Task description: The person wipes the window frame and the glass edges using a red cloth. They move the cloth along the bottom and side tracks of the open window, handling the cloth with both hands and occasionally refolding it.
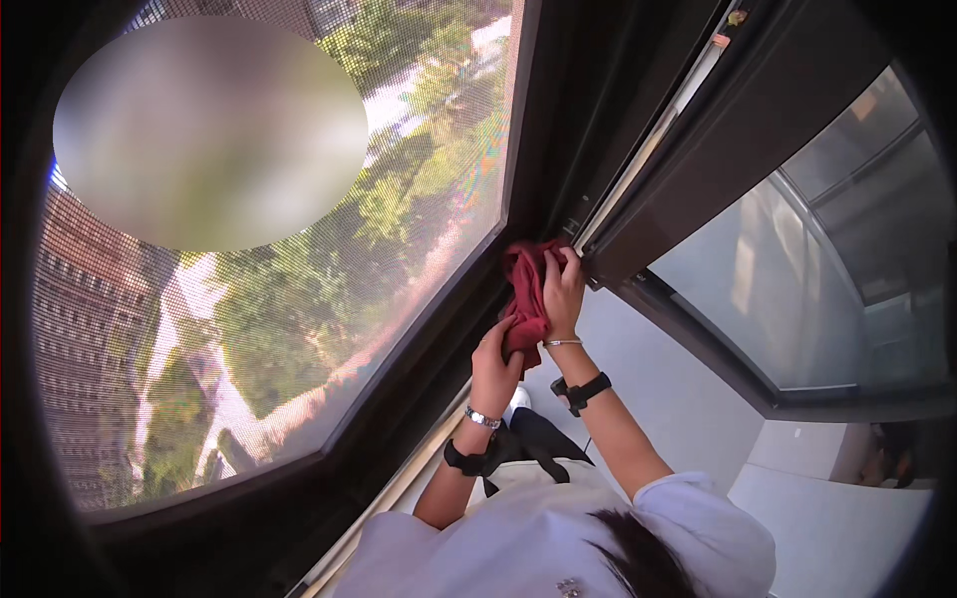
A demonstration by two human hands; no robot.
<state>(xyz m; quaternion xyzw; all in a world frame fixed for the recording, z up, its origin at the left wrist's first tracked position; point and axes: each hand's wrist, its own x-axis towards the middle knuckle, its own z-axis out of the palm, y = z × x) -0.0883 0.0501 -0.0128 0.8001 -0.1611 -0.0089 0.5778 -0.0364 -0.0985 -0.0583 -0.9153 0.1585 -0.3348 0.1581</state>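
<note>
A crumpled dark red cloth (529, 295) is pressed into the lower corner of a dark window frame (419, 374). My right hand (564, 291) grips the upper part of the cloth, close to the hinge side of the frame. Lower down, my left hand (495, 362) holds the cloth's near end between thumb and fingers. Part of the cloth hides the frame corner behind it. To the left of both hands is a mesh insect screen (299, 351).
An opened dark-framed glass sash (807, 261) stands to the right of my right arm. Beneath it are a pale floor (658, 381) and a white surface (830, 516). A light strip (396, 486) edges the sill. Trees and buildings show beyond the screen; one oval patch is blurred.
</note>
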